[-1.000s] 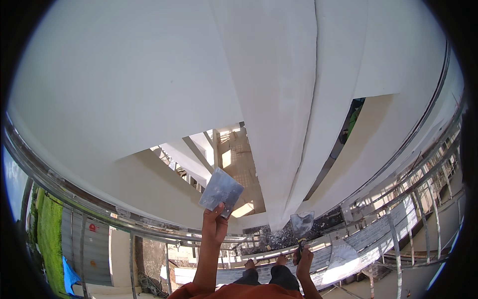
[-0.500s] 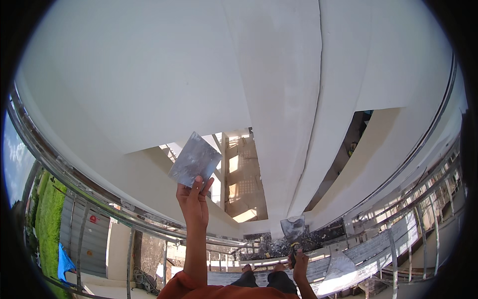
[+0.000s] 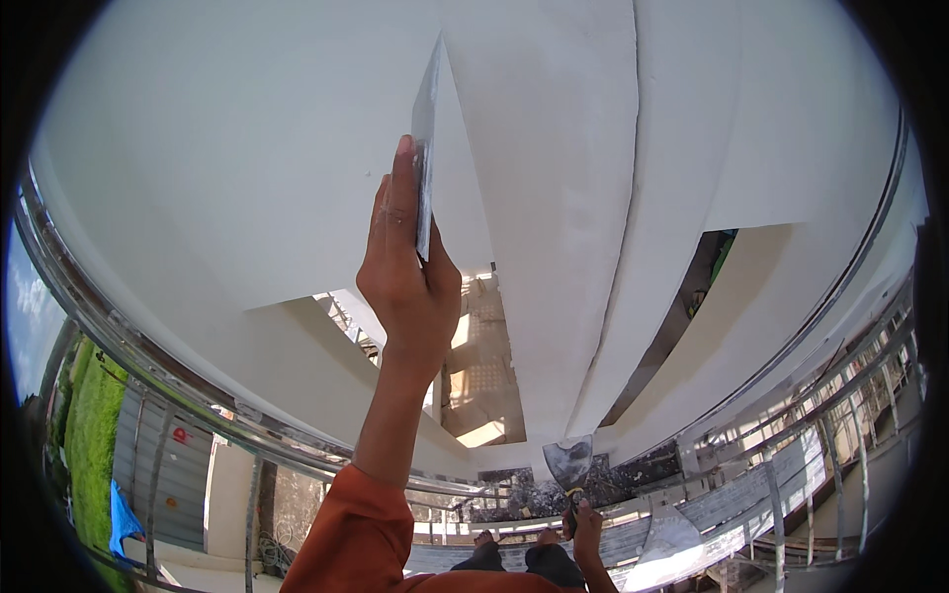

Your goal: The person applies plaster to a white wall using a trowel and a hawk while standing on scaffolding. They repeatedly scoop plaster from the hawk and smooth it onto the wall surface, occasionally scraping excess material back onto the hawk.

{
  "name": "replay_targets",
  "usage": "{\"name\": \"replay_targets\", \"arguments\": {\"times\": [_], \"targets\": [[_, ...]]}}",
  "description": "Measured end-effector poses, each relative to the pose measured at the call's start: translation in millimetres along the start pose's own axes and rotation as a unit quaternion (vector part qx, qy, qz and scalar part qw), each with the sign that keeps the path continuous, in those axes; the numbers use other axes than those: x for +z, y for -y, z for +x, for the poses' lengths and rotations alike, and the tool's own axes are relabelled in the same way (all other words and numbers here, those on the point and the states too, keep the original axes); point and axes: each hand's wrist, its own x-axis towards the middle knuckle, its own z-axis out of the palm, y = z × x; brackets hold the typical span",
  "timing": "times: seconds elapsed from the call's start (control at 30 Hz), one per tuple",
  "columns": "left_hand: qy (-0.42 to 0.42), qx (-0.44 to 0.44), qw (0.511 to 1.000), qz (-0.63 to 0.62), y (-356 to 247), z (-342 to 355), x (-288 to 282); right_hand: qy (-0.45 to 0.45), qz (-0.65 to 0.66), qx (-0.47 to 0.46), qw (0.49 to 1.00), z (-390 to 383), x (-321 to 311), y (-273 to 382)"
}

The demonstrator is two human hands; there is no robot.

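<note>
**High up by the white ceiling, with a long drop below**

White ceiling (image 3: pixel 247 148) fills most of the view, with a shiny metal railing (image 3: pixel 178 381) curving underneath it. The left hand (image 3: pixel 405 287) reaches way up. Its fingers (image 3: pixel 399 198) are wrapped around a thin flat metal blade (image 3: pixel 425 138), seen edge-on, which sticks up past the fingertips toward a ceiling edge. I cannot tell if the blade touches the ceiling. The right hand (image 3: pixel 585 524) is low down by the person's feet, closed around the handle of a putty knife (image 3: pixel 568 465) whose wide blade points up above the knuckles.

What could go wrong? The flat blade is held only at its bottom part. If the fingers slide, it could tip and fall, and past the railing there is open air with buildings far below. If the arm pushes too hard, the blade corner could scratch the smooth ceiling.

Above the left fingertips there is hardly any room. To both sides of those fingers the ceiling is wide and plain. Below the right fingers the railing bars sit near.
</note>
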Motion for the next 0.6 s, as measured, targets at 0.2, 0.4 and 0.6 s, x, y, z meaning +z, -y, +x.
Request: {"name": "replay_targets", "arguments": {"times": [0.2, 0.4, 0.6], "targets": [[0.048, -0.024, 0.998, -0.011, -0.3, -36.5, 12.0, -0.046, -0.006, 0.008, 0.999, -1.3, 5.4, 8.7], [0.109, -0.011, 0.994, 0.006, 3.2, -62.3, 5.5, -0.033, -0.015, 0.0, 0.999, -2.4, 3.3, 5.8], [0.156, -0.026, 0.987, -0.008, -0.7, -82.6, 6.3, -0.024, -0.017, -0.007, 1.0, 0.0, 5.9, -0.4]]}}
